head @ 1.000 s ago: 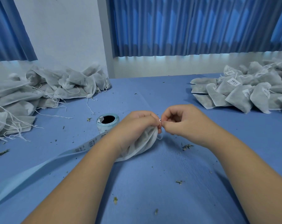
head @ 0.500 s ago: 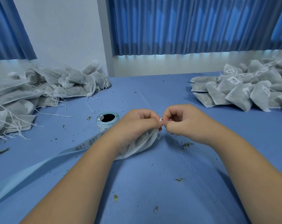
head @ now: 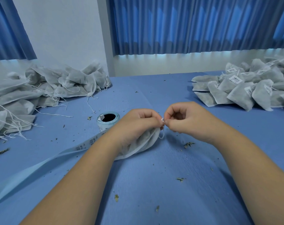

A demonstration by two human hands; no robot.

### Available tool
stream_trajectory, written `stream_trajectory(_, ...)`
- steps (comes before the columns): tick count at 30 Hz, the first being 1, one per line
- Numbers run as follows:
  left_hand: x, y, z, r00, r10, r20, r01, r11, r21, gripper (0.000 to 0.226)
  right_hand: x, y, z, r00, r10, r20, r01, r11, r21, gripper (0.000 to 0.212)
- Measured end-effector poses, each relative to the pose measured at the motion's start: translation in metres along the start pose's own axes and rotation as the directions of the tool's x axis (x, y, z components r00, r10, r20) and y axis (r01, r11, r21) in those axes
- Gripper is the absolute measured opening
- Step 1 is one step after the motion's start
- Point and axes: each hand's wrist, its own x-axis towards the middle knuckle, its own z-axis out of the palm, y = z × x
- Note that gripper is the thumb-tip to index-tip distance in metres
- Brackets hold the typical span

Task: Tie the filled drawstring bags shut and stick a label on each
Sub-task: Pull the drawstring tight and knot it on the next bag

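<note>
A filled white drawstring bag (head: 142,143) lies on the blue table (head: 154,184) at the centre, mostly under my left hand (head: 138,124), which grips its gathered neck. My right hand (head: 185,120) pinches the white drawstring (head: 162,119) right beside the left hand's fingertips; a small loop of string hangs below them. A roll of blue-backed labels (head: 108,119) stands just left of my left hand, its strip (head: 40,166) trailing toward the near left edge.
A heap of unlabelled bags with loose strings (head: 40,93) fills the far left. A heap of labelled, tied bags (head: 245,90) sits at the far right. Bits of dried herb are scattered on the table. Blue curtains and a white wall stand behind.
Both hands stay together at the bag's neck with only tiny finger movements on the string. The bag and label roll have not moved.
</note>
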Motion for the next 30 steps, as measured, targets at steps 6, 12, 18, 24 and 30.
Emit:
stream_trajectory(6, -0.0007, 0.0004, 0.0008, 1.0, -0.016, 0.003, 0.016, 1.0, 0.017, 0.015, -0.002, -0.0032, 0.0004, 1.0, 0.007, 0.019, -0.008, 1.0, 0.005, 0.018)
stream_trajectory(12, -0.0009, 0.0014, 0.0002, 1.0, -0.009, -0.024, 0.011, 0.996, 0.083, 0.012, -0.0019, -0.003, 0.0002, 0.999, 0.025, 0.041, -0.025, 1.0, 0.005, 0.022)
stream_trajectory(18, 0.0003, -0.0005, -0.0018, 1.0, -0.003, -0.026, 0.005, 0.997, 0.082, 0.013, -0.0017, -0.0015, -0.0004, 0.998, 0.036, 0.045, -0.036, 0.999, -0.006, 0.019)
stream_trajectory(24, 0.0021, -0.0011, 0.0, 0.999, 0.014, -0.047, -0.011, 0.998, 0.055, 0.016, -0.0001, -0.0018, 0.0001, 1.0, 0.029, -0.003, -0.029, 0.999, 0.015, 0.014)
stream_trajectory(30, -0.0005, 0.0003, 0.0013, 1.0, 0.017, -0.022, -0.017, 1.0, -0.006, 0.016, 0.0027, -0.0033, 0.0056, 0.997, -0.004, -0.072, 0.011, 0.996, 0.086, 0.02)
